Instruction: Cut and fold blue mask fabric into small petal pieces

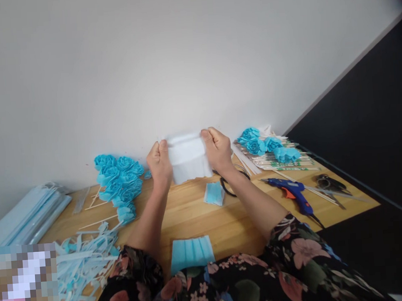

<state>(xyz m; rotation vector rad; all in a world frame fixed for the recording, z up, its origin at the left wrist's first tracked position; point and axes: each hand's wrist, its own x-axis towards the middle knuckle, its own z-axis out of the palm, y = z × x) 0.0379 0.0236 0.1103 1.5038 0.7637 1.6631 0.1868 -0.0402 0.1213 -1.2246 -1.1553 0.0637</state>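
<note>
A white pleated sheet, like the inner side of a face mask point(188, 158), is stretched between my two hands above the table. My left hand point(159, 160) is closed on its left edge, thumb on top. Its right edge is pinched in my right hand point(217, 147). The sheet is slightly blurred. Below it lies a small blue-and-white piece of mask point(214, 193) on the wood. Close to my body a blue pleated mask piece point(191, 254) lies flat, its near edge hidden by my clothing.
Blue flowers point(118, 181) on sticks are heaped at left, near cut strips point(84, 259) and stacked masks point(23, 215). At right lie more blue flowers point(255, 142) on wrapped sticks, a blue glue gun point(289, 188) with a black cable, and scissors point(330, 185). A wall stands behind the table point(177, 211).
</note>
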